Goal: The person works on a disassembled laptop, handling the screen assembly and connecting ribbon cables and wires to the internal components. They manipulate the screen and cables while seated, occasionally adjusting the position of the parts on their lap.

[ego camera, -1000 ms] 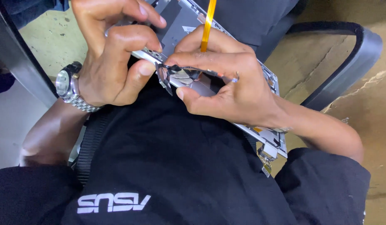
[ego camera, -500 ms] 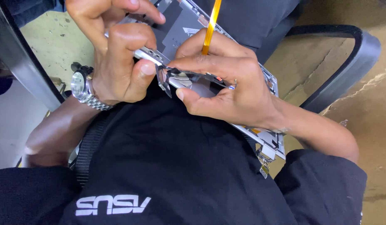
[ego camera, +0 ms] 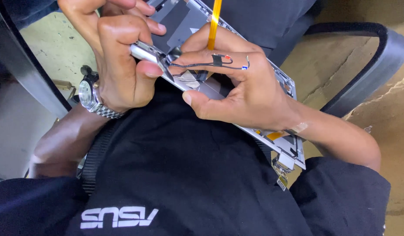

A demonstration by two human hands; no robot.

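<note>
Since the earlier frame, left hand [ego camera: 116, 65] has slid up along panel [ego camera: 184, 26]; thin wire [ego camera: 202, 65] now lies over right hand [ego camera: 237, 87].
Both hands' fingers clamp the lap-held panel's near edge; it looks light, stiff, fragile: grip edges, spare wire and orange ribbon [ego camera: 216, 19].

Right hand [ego camera: 241, 91] hides the silver panel's [ego camera: 189, 22] middle.

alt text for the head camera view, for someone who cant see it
Two bare hands work on a silver laptop panel resting on a lap: the left hand pinches its edge, the right hand presses on it with thin black wires lying across the fingers. An orange ribbon cable rises behind.
</note>
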